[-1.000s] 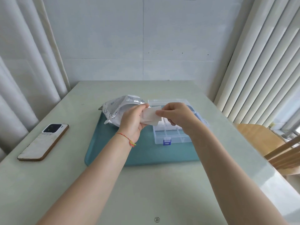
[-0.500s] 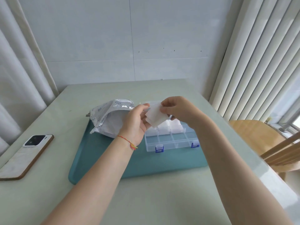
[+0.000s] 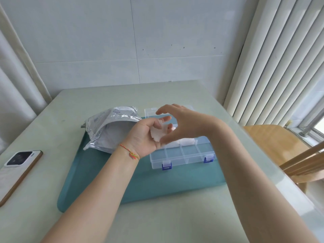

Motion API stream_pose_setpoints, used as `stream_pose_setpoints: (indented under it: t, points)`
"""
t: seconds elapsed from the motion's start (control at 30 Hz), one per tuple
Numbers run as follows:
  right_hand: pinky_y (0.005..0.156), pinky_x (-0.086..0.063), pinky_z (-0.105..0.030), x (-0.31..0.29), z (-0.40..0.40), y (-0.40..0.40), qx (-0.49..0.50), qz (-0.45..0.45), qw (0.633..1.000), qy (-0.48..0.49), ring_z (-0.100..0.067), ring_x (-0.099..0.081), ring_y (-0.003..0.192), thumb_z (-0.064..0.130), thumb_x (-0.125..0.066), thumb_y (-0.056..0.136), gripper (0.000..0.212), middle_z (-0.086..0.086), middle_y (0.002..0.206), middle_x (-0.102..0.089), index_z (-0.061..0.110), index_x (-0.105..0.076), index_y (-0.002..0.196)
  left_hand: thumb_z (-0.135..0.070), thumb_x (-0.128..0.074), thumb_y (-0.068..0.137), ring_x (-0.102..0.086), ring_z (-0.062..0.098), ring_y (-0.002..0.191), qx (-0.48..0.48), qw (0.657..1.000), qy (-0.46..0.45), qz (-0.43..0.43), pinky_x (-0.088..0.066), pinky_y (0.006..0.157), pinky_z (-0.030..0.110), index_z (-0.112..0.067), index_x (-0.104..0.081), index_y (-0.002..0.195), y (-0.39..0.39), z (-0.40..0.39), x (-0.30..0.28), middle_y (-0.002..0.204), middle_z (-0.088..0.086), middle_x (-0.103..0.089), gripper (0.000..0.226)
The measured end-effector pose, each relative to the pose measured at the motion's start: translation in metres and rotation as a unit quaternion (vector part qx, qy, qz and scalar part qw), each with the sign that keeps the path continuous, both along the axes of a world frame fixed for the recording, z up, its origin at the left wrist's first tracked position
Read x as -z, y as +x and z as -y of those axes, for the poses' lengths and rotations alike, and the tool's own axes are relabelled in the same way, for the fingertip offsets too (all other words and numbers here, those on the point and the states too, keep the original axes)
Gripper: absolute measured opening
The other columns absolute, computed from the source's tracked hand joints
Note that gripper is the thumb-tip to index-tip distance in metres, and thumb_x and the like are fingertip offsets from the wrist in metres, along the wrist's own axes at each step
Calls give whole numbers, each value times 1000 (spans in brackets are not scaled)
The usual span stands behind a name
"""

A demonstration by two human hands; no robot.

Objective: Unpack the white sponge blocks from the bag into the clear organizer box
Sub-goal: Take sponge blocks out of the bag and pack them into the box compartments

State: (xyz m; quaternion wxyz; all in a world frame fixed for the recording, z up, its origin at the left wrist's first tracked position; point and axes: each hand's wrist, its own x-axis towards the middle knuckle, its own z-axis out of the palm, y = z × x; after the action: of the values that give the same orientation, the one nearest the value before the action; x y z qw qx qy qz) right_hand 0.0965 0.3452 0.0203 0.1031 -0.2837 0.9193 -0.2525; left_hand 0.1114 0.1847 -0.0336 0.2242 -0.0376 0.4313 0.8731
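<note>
Sponge block [image 3: 158, 133]: white, pinched in left hand [image 3: 146, 135] above organizer box's [image 3: 182, 155] 9 o'clock edge, likely for placing. Right hand [image 3: 185, 123]: fingers spread wide and arched, holding nothing, just beside the block. Box: open on teal mat [image 3: 140, 183], far compartments holding white blocks, near row bare. Bag [image 3: 108, 128]: at box's 9 o'clock, mouth gaping toward the hands. Phone [image 3: 17, 169]: bench [image 3: 157, 221], 9 o'clock edge.
</note>
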Motion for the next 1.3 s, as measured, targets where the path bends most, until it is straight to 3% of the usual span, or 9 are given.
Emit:
stream_pose_setpoints:
  t: [0.1,0.33,0.47,0.57,0.73,0.93,1.07,1.2,1.3]
  points:
    - [100,-32,-33,5,10,6,-1,-62,997,52,-10,-31,125,47,-84,65,93,13,135,-39,39,-32,141,-2,-51,67,-58,21,80,1,1000,13,-26,-44,74,31,-11,-54,112,-1,0,-1,90,9,-58,46]
    - [99,-35,-41,16,24,7,20,-135,988,75,-19,-37,117,50,-77,71,64,5,125,-43,31,-45,123,-10,-54,75,-52,16,71,-24,999,-17,-38,-41,61,27,-15,-59,97,0,1,-3,83,5,-54,23]
    - [101,-31,-39,13,21,6,34,-164,981,101,-18,-37,120,59,-73,71,68,4,125,-43,31,-47,126,-4,-50,88,-56,11,60,-60,998,-13,-26,-45,54,19,-13,-61,83,-1,-4,-4,73,1,-57,15]
    - [101,-31,-40,11,21,10,19,-146,983,106,-18,-35,119,54,-80,65,82,5,127,-41,34,-41,134,-4,-48,91,-55,11,56,-59,996,-57,-48,-43,52,20,-13,-59,78,-1,-7,-1,65,2,-54,19]
    - [95,-34,-38,14,22,6,19,-159,981,108,-20,-39,112,51,-75,71,52,4,118,-44,26,-50,108,-10,-53,91,-57,16,78,-25,995,-80,-52,-40,68,28,-14,-61,95,-1,-6,1,83,3,-59,10]
    - [100,-33,-37,6,13,6,18,-101,989,102,-18,-35,119,50,-80,68,77,4,127,-41,31,-42,132,-7,-56,84,-54,15,76,8,997,-61,-42,-44,65,28,-21,-58,90,1,-11,1,80,1,-57,16]
    - [102,-33,-38,5,12,5,22,-118,988,95,-18,-36,117,48,-79,71,67,4,129,-43,30,-47,126,-12,-63,72,-53,15,73,7,998,-49,-24,-53,58,25,-20,-59,89,1,-12,-2,81,1,-54,20]
    - [101,-33,-36,5,9,5,12,-90,992,87,-16,-34,119,49,-78,71,72,6,129,-42,34,-44,132,-3,-67,75,-55,15,85,-1,999,-23,-29,-53,58,25,-21,-57,99,-1,-12,0,95,1,-55,32]
    - [99,-36,-35,0,-1,3,-2,-39,997,73,-15,-34,126,42,-75,76,75,7,133,-42,41,-36,141,3,-60,86,-60,15,79,-35,998,-45,-22,-56,58,26,-16,-58,96,1,-17,-3,89,5,-57,22]
